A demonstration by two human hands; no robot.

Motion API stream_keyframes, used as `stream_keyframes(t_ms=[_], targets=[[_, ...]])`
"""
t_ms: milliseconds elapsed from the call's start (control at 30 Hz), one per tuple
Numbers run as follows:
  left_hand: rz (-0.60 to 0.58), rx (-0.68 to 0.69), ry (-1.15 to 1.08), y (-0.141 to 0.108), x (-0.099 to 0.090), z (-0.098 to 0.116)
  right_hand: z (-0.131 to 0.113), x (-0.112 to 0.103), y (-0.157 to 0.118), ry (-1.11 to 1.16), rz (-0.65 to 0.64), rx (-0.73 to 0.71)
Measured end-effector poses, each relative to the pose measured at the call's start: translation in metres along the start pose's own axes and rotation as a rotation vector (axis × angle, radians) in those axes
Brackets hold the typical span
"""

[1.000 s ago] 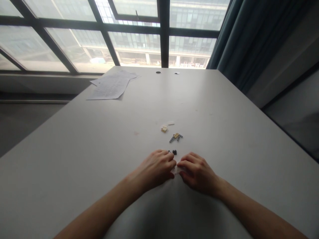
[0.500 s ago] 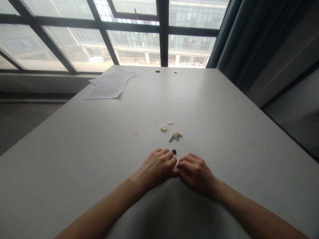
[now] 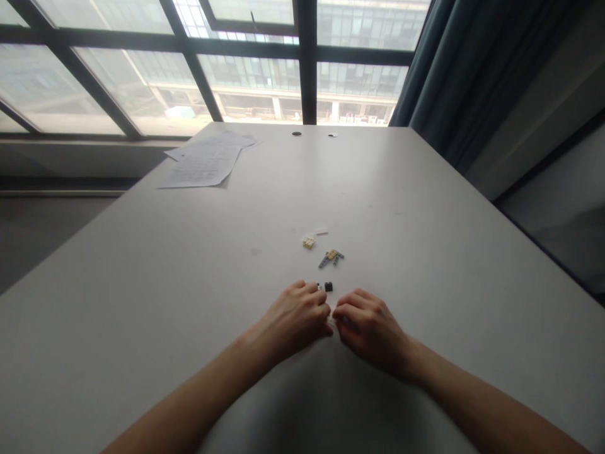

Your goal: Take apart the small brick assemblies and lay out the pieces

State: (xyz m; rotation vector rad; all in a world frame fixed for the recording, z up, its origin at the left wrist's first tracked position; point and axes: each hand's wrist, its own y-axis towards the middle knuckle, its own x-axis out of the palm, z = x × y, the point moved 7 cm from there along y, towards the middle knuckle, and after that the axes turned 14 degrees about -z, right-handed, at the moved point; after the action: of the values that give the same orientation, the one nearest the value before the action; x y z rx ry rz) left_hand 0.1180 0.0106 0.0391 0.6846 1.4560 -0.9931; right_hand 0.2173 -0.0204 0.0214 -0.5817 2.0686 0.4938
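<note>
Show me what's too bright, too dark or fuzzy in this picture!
Head view: the window glares, nearly white in places; head view: the curtain looks dark, and the table is shadowy nearest you; head view: the pale thing between the left hand and right hand is too fuzzy to name.

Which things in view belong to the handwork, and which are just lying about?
Part of the work, likely:
pale item between left hand and right hand
black piece
tiny black-and-white bit
grey-and-tan piece
cream piece
white strip

Just lying about:
printed papers, far left
</note>
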Motion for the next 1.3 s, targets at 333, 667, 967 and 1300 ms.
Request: stream_keyframes(t_ms=[333,667,967,1300], targets=[[0.043,0.077,-0.024,-0.003,0.000,0.006,0.004,-0.004,0.000,0.039,0.056,-0.083],[0.015,0.021,-0.021,-0.002,0.000,0.005,0.017,-0.012,-0.003,-0.023,-0.037,0.066],[-0.010,-0.037,-0.009,-0.001,0.002,0.002,0.019,-0.007,-0.001,-0.029,-0.096,0.042],[-0.009,-0.038,-0.004,0.000,0.000,0.001,0.019,-0.009,-0.002,-0.041,-0.061,0.028]])
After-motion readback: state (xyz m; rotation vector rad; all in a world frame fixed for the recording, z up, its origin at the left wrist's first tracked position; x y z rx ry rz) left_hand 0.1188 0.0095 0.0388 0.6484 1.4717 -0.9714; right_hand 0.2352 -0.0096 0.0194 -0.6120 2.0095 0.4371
